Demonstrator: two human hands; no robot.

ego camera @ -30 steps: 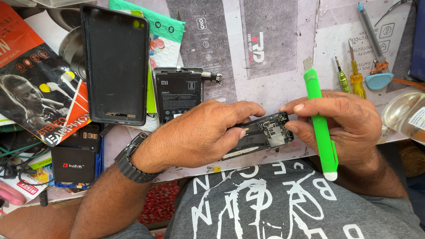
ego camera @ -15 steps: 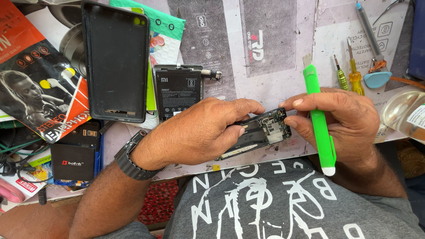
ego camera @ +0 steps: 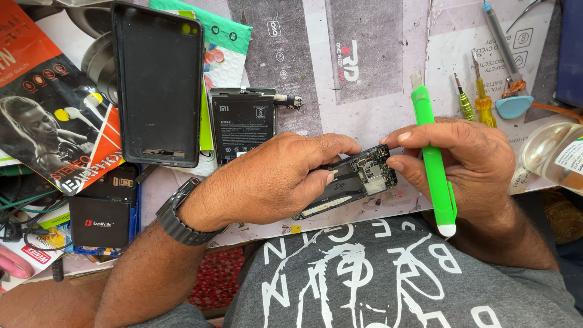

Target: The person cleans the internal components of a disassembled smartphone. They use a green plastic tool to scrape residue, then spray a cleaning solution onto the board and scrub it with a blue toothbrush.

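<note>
My left hand (ego camera: 276, 179) grips an opened phone body (ego camera: 355, 179) with its circuit board bare, held over the near edge of the work mat. My right hand (ego camera: 470, 161) steadies the phone's right end with thumb and forefinger and also holds a green utility knife (ego camera: 432, 155), blade end pointing away from me. A black watch sits on my left wrist (ego camera: 176, 215). A black phone battery (ego camera: 243, 124) lies on the mat just beyond my left hand.
A black phone back cover (ego camera: 159, 85) lies at the far left beside an orange earphone package (ego camera: 42, 115). Small screwdrivers (ego camera: 480, 97), a blue pick (ego camera: 514, 106) and a clear bottle (ego camera: 555, 152) are at the right. A black box (ego camera: 100, 222) and cables sit lower left.
Both hands and the phone stay almost where they were; the phone body has tilted slightly and the knife has shifted a little with my right hand.
</note>
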